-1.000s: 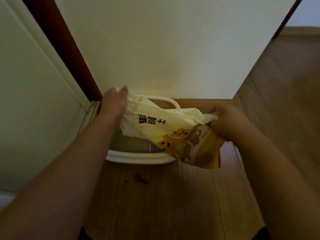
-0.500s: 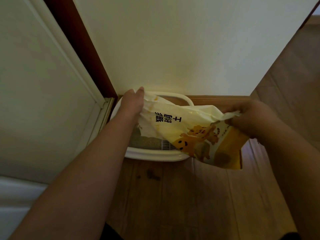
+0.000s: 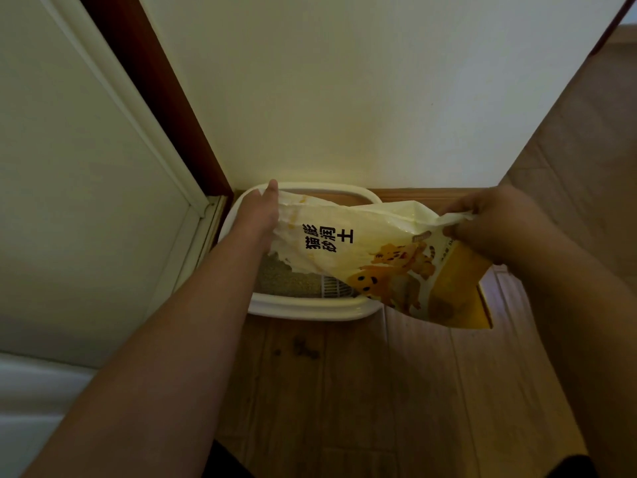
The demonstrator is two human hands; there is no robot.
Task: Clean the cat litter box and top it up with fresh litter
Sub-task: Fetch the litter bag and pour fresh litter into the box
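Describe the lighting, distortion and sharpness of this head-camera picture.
Head view: dim, warm light, brightest on the wall; the forearms and the wooden floor lie in shade. Wide-angle bending slants the door frame and wall edges. The print on the litter bag reads sharply, held by the left hand and right hand over the litter box; no strong glare.

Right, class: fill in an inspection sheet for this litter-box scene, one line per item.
Surface: wooden floor, dim light.
Job's things: white litter box against the wall, grey litter inside; yellow litter bag held over it.
Clutter: dark specks on the floor before the box.
Grippers: left hand and right hand each grip a bag end.
Cables: nothing seen.
Surroundings: cream wall, door frame at left.
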